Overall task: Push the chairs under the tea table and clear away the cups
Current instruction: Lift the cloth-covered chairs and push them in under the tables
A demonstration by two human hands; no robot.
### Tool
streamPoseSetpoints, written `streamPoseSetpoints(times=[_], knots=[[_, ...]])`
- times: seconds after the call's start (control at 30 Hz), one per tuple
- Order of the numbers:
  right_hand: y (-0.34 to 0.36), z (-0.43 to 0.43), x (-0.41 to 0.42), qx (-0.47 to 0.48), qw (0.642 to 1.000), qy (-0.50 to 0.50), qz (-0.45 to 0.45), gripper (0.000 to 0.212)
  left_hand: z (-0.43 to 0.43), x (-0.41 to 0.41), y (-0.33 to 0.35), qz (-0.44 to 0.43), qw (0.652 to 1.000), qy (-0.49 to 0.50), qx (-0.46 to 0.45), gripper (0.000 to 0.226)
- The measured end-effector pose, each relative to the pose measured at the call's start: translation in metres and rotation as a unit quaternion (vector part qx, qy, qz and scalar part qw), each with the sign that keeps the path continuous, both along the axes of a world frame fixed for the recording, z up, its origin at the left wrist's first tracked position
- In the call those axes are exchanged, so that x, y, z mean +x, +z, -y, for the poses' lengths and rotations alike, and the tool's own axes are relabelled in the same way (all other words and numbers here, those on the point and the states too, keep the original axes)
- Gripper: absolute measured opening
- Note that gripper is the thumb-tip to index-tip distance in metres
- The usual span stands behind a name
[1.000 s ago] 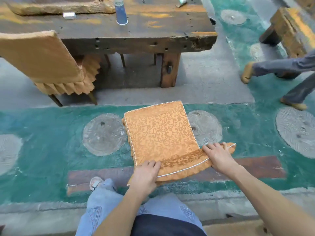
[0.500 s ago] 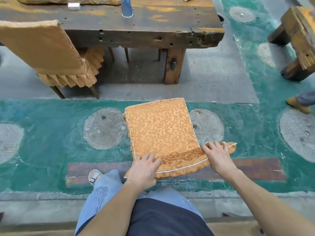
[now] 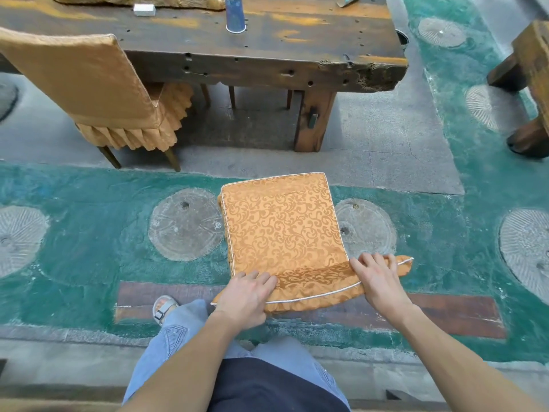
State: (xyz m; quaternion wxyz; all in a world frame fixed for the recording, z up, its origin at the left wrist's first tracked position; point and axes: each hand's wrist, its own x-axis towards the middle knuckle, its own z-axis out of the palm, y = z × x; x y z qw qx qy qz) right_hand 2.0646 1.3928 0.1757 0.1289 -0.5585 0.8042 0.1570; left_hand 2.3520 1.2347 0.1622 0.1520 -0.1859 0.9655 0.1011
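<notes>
Gripped the chair (image 3: 282, 227) by the top edge of its back with both hands. Closed the left hand (image 3: 246, 295) over the near-left corner, fingers curled onto the patterned cover. Laid the right hand (image 3: 378, 281) over the right end of the same edge, fingers (image 3: 371, 263) spread close together on the fabric and thumb hidden below. Held nothing else in either hand.

Stood the chair upright just ahead of the hands, well short of the table (image 3: 267, 63), with open floor between. Judged this as the chair-pushing step, only partly done. Saw a second chair (image 3: 89, 84) far ahead and to the left of the left hand, seat tucked partly beneath the tabletop. Saw one cup (image 3: 235, 13) on the table well beyond both hands, and what looked like another cup (image 3: 347, 0) lying at the far edge beyond the right hand; could not tell that one for certain. Left the cups untouched.

Called next, most likely, for a straight push forward from both hands. Needed to steer left of the table leg (image 3: 313, 120) ahead of the right hand, and clear of the second chair. Needed even pressure to keep the chair from twisting.
</notes>
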Motion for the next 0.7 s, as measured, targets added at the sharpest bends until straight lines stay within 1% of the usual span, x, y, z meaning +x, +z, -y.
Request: streamPoseSetpoints(times=[0.13,0.23,0.33,0.47,0.6,0.7], knots=[[0.003,0.03,-0.013,-0.001,1.0,0.0,0.002,0.054,0.029,-0.016,0.004,-0.002,1.0,0.021,0.001,0.045],[0.001,0.054,-0.021,0.005,1.0,0.002,-0.006,0.057,0.055,-0.022,0.003,0.003,1.0,0.03,-0.001,0.038],[0.001,0.086,-0.03,-0.002,1.0,0.006,-0.007,0.055,0.087,-0.033,0.006,-0.002,0.999,0.047,-0.013,0.031],[0.0,0.137,-0.045,-0.013,1.0,0.008,-0.016,0.052,0.132,-0.048,0.01,-0.004,0.998,0.049,-0.029,0.032],[-0.003,0.17,-0.058,-0.013,1.0,0.011,-0.017,0.059,0.162,-0.057,0.006,-0.011,0.998,0.046,-0.039,0.038],[-0.006,0.199,-0.058,-0.018,1.0,0.009,-0.015,0.062,0.199,-0.06,0.0,-0.023,0.998,0.038,-0.049,0.037]])
